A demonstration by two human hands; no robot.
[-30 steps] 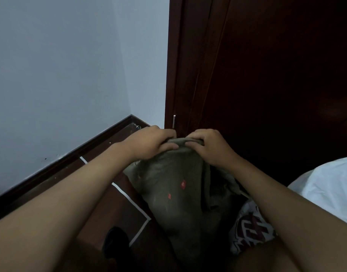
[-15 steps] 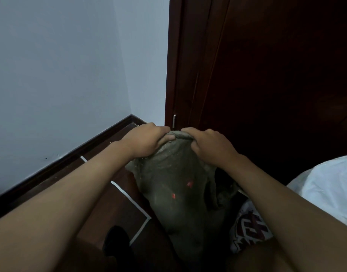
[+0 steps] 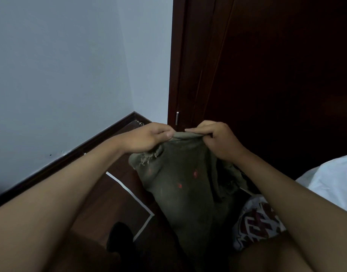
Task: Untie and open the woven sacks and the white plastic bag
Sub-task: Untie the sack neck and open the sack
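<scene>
A dark door (image 3: 276, 75) stands in the corner by the pale wall (image 3: 60, 65). On the wooden floor (image 3: 113, 193) before it a grey-green sack (image 3: 180, 189) stands upright, and both hands pinch its top edge: the left hand (image 3: 147, 138) grips the left corner, fingers curled, and the right hand (image 3: 219, 138) grips the right. Just right of the sack lies a red-printed sack (image 3: 257, 218), with a white bag (image 3: 331, 181) beside it. A frayed bit (image 3: 147, 157) hangs under the left hand.

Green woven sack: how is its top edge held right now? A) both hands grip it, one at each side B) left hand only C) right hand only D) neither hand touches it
A: the left hand and right hand both grip the top edge of the green woven sack, one at each side.
</scene>
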